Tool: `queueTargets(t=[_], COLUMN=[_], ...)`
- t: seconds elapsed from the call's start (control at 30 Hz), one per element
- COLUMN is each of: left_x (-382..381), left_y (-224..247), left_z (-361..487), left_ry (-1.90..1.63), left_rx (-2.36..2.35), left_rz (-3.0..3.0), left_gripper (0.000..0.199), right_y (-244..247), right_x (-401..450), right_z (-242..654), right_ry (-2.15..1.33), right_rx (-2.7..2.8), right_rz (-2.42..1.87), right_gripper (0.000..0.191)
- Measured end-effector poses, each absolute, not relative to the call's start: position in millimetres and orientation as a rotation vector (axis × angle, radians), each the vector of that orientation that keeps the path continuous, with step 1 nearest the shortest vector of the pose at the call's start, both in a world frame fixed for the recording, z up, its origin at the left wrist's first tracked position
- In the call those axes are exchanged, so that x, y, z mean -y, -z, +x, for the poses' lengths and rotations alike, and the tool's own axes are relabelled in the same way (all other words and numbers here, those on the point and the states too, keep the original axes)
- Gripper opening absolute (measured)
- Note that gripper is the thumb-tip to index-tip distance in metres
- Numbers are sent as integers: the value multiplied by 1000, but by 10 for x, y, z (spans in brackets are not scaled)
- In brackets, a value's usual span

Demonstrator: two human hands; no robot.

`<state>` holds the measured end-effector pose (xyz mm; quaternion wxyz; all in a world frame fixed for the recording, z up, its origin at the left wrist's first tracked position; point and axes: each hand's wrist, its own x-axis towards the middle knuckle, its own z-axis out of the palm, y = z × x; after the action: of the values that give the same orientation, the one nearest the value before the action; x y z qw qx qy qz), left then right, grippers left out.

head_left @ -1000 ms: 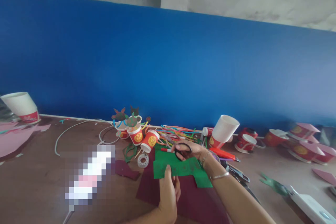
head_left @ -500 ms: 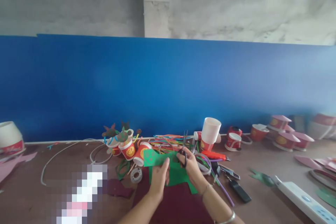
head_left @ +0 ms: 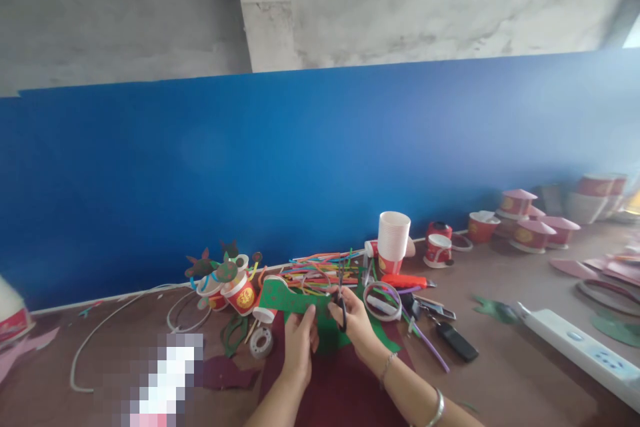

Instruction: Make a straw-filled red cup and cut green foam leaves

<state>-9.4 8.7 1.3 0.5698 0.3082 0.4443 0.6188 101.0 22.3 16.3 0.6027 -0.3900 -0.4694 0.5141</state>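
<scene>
My left hand pinches a strip of green paper between thumb and fingers, holding it up above the table. Faint drawn outlines show at the strip's left end. My right hand grips black-handled scissors, their blades pointing up and away from me at the strip's right end. Whether the blades touch the paper I cannot tell. Under both hands lies a larger green sheet, on top of a dark maroon sheet.
Behind the hands are colourful pipe cleaners and a stack of white paper cups. A tape roll and decorated cups sit left. Rightward lie an orange utility knife, a black key fob and a white power strip.
The camera view has tilted and shifted. The green strip now slants down to the right, and its left end looks more curved. Both hands keep their holds.
</scene>
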Motion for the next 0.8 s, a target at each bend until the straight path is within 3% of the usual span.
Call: queueTargets(t=[0.8], left_x=[-80], left_y=[-41], left_z=[-91], left_ry=[-1313], left_rx=[-1117], left_rz=[808], left_gripper=[45], right_y=[-97], right_x=[-253], right_z=[1051], right_ry=[-1168], right_rx=[1080], right_rz=[-941], right_gripper=[30])
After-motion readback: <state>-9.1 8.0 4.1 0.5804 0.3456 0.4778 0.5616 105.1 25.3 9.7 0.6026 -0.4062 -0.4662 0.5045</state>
